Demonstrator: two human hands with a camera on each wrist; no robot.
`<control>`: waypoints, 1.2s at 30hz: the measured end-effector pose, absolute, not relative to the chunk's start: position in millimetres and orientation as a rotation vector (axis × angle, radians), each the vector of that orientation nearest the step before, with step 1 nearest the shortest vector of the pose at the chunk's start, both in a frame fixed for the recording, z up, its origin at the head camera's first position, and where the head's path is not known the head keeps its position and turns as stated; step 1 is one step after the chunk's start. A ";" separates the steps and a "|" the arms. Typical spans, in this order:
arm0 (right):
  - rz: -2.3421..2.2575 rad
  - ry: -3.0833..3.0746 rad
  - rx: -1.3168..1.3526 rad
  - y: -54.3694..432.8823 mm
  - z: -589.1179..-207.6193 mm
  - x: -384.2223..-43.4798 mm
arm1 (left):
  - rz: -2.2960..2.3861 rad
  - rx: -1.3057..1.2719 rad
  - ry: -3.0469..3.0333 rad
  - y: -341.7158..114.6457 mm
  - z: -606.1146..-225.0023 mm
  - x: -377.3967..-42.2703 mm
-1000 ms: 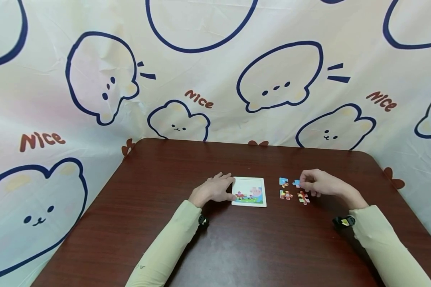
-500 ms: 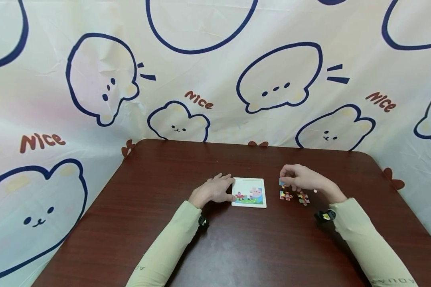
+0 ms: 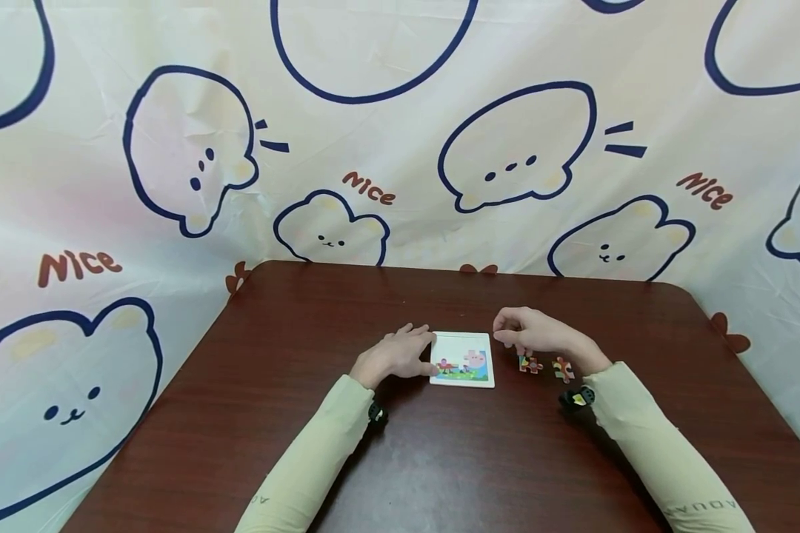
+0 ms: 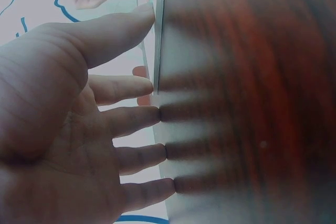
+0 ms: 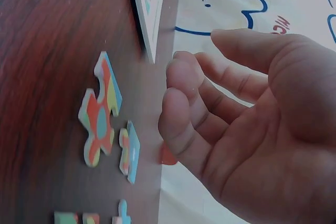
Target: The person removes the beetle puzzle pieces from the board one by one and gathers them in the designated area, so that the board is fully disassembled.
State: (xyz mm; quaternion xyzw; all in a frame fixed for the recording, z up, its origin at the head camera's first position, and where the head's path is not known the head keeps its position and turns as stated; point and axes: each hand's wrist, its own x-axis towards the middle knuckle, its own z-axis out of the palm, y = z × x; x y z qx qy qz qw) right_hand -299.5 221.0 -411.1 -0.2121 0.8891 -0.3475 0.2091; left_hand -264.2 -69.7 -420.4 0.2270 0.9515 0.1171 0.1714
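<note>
My left hand rests at the left side of a white puzzle frame, fingers spread and thumb at its edge. In the left wrist view the fingertips touch the table. Part of a pig picture fills the frame's lower right. My right hand hovers just right of the frame, fingers loosely curled, thumb apart, holding nothing. In the right wrist view, a red, yellow and blue jigsaw piece and a smaller-looking piece lie beside its fingers. In the head view it hides the upper pieces.
Two jigsaw pieces, one on the left and one on the right, lie below the right hand on the dark brown table. A white cloth with cartoon bears hangs around the table's back and sides.
My right hand has moved left across the jigsaw pieces, from the right-hand ones to near the frame. The left hand and the frame have stayed in place.
</note>
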 end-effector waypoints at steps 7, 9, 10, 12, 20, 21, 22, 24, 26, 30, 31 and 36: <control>-0.957 2.450 -0.605 210.9 -413.6 -301.5 | 0.339 0.644 2.697 -69.3 -421.0 -264.0; -0.959 2.440 -0.605 208.3 -415.3 -301.9 | 0.343 0.646 2.697 -69.4 -420.9 -263.7; -0.960 2.434 -0.604 207.3 -416.2 -302.1 | 0.343 0.649 2.697 -69.5 -420.9 -263.6; -0.959 2.424 -0.604 205.1 -417.8 -302.3 | 0.345 0.654 2.697 -69.5 -420.9 -263.5; -0.854 2.407 -0.691 195.7 -422.3 -302.2 | 0.342 0.663 2.703 -70.6 -420.4 -263.9; -0.841 2.406 -0.692 194.8 -422.3 -302.0 | 0.344 0.664 2.702 -70.8 -420.3 -264.1; -0.832 2.408 -0.689 194.0 -422.6 -301.7 | 0.347 0.665 2.701 -70.7 -420.6 -264.5; -0.818 2.413 -0.684 193.0 -423.0 -301.3 | 0.348 0.667 2.701 -70.5 -421.0 -264.8; -0.795 2.422 -0.692 192.1 -424.1 -301.0 | 0.352 0.665 2.700 -70.5 -421.5 -264.8; -0.753 2.444 -0.711 189.6 -426.2 -300.5 | 0.352 0.668 2.699 -70.8 -421.4 -264.4; -0.743 2.451 -0.709 189.0 -426.3 -300.2 | 0.353 0.669 2.699 -70.9 -421.4 -264.3; -0.702 2.489 -0.646 185.8 -426.1 -298.4 | 0.363 0.673 2.699 -71.4 -421.7 -264.3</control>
